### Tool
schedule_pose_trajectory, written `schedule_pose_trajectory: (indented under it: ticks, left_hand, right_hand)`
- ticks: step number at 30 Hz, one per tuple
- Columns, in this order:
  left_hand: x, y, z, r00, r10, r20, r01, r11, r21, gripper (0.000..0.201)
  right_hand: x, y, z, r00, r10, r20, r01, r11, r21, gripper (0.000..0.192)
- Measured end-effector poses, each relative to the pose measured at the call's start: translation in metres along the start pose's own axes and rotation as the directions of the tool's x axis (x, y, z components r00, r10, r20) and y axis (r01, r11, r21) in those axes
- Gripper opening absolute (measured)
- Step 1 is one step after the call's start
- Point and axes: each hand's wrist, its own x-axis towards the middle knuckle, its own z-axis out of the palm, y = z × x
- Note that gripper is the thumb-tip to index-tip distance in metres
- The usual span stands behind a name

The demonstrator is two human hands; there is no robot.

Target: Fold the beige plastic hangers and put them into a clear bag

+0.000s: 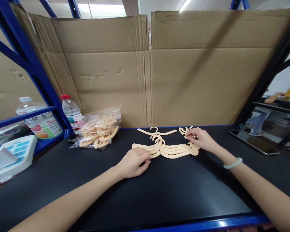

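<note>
The stack of cream hangers lies mid-bench. Your left hand, fingers curled, presses its left end; your right hand pinches small hooks at the right end. You seem to be aligning them, so next keep the ends squared. A single hanger lies just behind.

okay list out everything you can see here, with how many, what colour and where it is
hangers: a stack of several, cream, middle of the table
single hanger: one, cream, behind the stack
bag of hangers: one, clear plastic, left of the stack
bottles: two, clear, far left
scale: one, white and blue, left edge
tablet: one, dark, right edge
cardboard: brown sheets, behind the table
table: one, black with blue edge
bracelet: one, pale, on the right wrist
left hand: fingers curled, at the stack's left end
right hand: pinching a small cream piece at the stack's right end
</note>
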Motion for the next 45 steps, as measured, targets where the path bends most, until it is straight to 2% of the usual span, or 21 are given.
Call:
schedule_pose_trajectory:
  ticks: [5,11,18,26,31,37,40,43,45]
  left_hand:
    - [0.000,0.000,-0.001,1.000,0.002,-0.003,-0.002,1.000,0.011,0.014]
    - [-0.001,0.000,-0.001,0.999,-0.003,-0.032,0.004,1.000,0.017,0.016]
    - [0.000,0.001,-0.001,0.999,-0.015,-0.047,0.017,0.999,0.043,0.016]
    - [-0.001,0.001,-0.002,0.999,-0.002,-0.044,0.004,0.999,0.043,0.015]
    - [0.000,0.002,-0.003,0.998,0.001,-0.056,0.002,0.999,0.054,0.017]
    - [0.000,-0.002,-0.015,0.987,-0.035,-0.154,0.056,0.989,0.136,0.018]
    - [0.001,-0.006,-0.024,0.964,-0.078,-0.254,0.123,0.979,0.165,0.016]
    - [0.002,-0.008,-0.031,0.928,-0.158,-0.337,0.210,0.970,0.123,0.005]
    - [0.003,-0.008,-0.032,0.909,-0.193,-0.370,0.238,0.968,0.079,0.013]
  right_hand:
    - [0.015,0.004,0.010,0.998,0.028,0.057,-0.023,0.997,-0.077,0.019]
    - [0.041,-0.003,0.019,0.993,-0.009,0.121,0.025,0.991,-0.132,0.022]
    - [0.066,-0.013,0.039,0.974,-0.059,0.217,0.100,0.979,-0.180,0.033]
    - [0.074,-0.021,0.041,0.966,-0.055,0.253,0.101,0.980,-0.169,0.015]
    - [0.066,-0.024,0.029,0.981,-0.030,0.192,0.050,0.994,-0.096,0.012]
    - [0.043,-0.019,0.005,0.998,0.020,0.052,-0.020,1.000,-0.003,0.012]
    - [0.031,-0.015,-0.005,0.999,0.042,-0.021,-0.041,0.999,0.032,0.011]
    - [0.020,-0.014,-0.009,0.989,0.075,-0.128,-0.060,0.991,0.118,0.011]
    - [0.014,-0.017,-0.009,0.979,0.099,-0.180,-0.057,0.973,0.225,0.012]
